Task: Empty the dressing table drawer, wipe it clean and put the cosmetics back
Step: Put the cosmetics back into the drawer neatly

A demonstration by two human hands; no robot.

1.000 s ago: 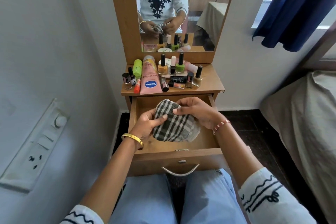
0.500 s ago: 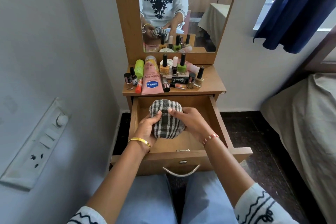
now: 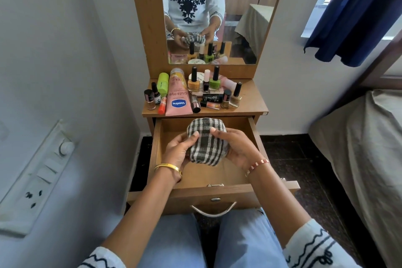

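The wooden drawer (image 3: 219, 175) of the dressing table stands pulled out, with nothing lying on its floor. Over it I hold a folded black-and-white checked cloth (image 3: 205, 141) between both hands. My left hand (image 3: 177, 151) grips its left side with the thumb on top. My right hand (image 3: 233, 146) grips the right side, thumb also on top. The cosmetics stand on the tabletop (image 3: 250, 105) behind the drawer: a pink Vaseline tube (image 3: 178, 98), a green tube (image 3: 162, 82), several nail polish bottles (image 3: 214, 79) and lipsticks.
A mirror (image 3: 217, 13) rises behind the tabletop. A white wall with a switch panel (image 3: 41, 172) is close on the left. A bed (image 3: 365, 152) and a blue curtain (image 3: 356, 11) are on the right. My knees sit under the drawer handle (image 3: 213, 211).
The cloth went from loosely spread to a tight folded bundle, and both hands moved in to hold it by its sides above the drawer.
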